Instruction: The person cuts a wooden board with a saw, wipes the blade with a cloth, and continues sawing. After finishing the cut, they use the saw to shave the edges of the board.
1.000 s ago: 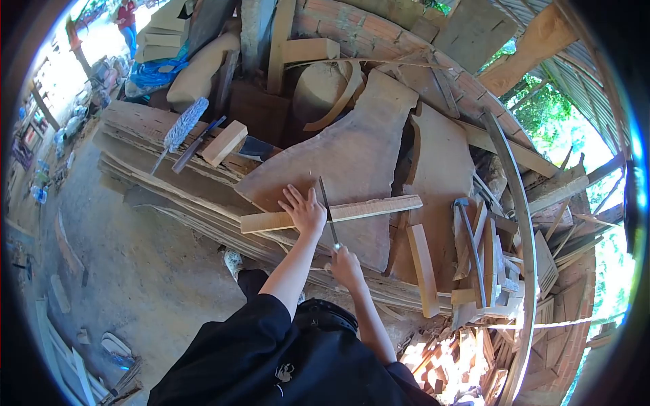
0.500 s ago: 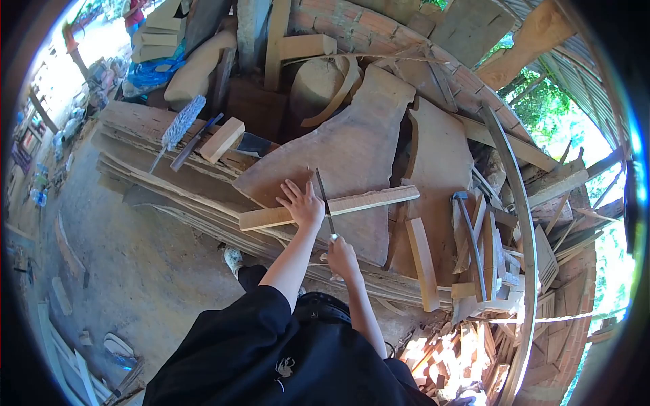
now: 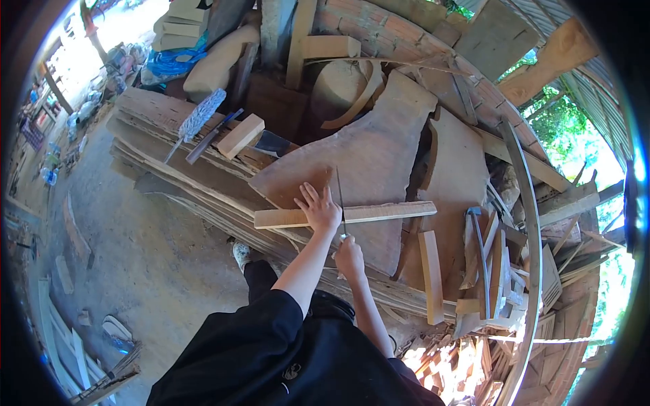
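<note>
Sawing wooden strip (image 3: pixel 387 212) with handsaw (image 3: pixel 340 195)

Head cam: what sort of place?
Probably an open woodworking shed: stacked rough slabs, a brick wall, the right hand holding a thin blade across a wooden strip under the left hand.

Saw (image 3: pixel 340 194) in right hand (image 3: pixel 350 258), across strip (image 3: pixel 387 212)

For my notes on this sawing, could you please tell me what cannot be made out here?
Head view: saw handle, hidden inside the right hand.
Head view: any cut in the wooden strip, too small to see and partly behind the left hand.
Head view: saw teeth, too small and blurred.
</note>
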`<control>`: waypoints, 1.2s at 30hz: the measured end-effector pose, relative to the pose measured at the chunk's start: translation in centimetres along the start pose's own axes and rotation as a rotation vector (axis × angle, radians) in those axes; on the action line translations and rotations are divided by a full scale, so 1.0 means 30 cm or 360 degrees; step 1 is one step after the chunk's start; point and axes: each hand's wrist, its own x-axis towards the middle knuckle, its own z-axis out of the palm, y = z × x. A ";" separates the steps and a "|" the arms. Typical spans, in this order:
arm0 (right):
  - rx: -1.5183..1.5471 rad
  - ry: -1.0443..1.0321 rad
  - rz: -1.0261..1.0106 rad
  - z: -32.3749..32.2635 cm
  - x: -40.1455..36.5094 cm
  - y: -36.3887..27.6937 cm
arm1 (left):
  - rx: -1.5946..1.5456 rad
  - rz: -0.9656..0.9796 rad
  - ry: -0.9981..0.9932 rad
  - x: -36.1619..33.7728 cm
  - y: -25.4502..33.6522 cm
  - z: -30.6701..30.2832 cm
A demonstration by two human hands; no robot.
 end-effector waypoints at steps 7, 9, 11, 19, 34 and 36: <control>0.0001 -0.0256 -0.0150 -0.131 -0.195 0.049 | -0.0001 -0.0007 -0.0023 0.001 -0.001 -0.004; 0.0087 -0.0329 -0.0013 -0.198 -0.337 0.079 | -0.0003 0.0028 0.0022 -0.004 -0.012 0.020; 0.0070 -0.0380 0.0037 -0.240 -0.366 0.067 | -0.0002 0.0049 0.0024 -0.007 -0.012 0.032; -0.0025 -0.0066 -0.0034 0.018 -0.089 0.048 | 0.0003 -0.0077 -0.0121 -0.011 0.014 0.003; -0.0086 0.0023 -0.0390 -0.128 -0.306 0.128 | -0.0068 -0.0052 -0.0047 -0.016 0.008 -0.007; -0.0005 0.0109 -0.0211 -0.011 -0.150 0.110 | -0.0062 -0.0035 -0.0003 -0.018 0.008 0.001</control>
